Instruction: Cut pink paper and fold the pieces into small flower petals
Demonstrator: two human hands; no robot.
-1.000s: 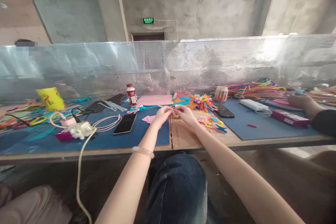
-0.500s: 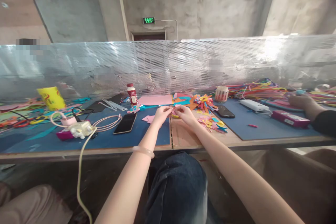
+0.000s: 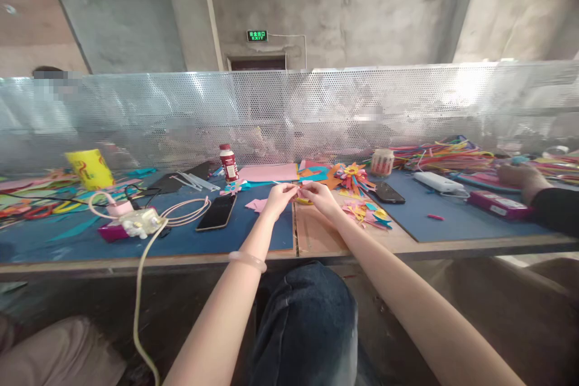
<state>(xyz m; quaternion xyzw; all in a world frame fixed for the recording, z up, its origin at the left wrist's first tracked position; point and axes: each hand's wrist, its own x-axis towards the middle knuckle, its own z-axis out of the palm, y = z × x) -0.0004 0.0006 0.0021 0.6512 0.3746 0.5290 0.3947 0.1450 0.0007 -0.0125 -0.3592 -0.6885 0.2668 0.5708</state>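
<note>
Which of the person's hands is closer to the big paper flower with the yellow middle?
Right. The right hand is just left of the flower; the left hand is farther left, past the right hand.

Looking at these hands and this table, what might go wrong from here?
The small pink piece between the left hand and right hand might crease or tear if pinched hard. The loose paper scraps near the right hand could scatter if brushed. The pale cable hangs over the front edge of the table, so a snag might drag the plugs.
</note>
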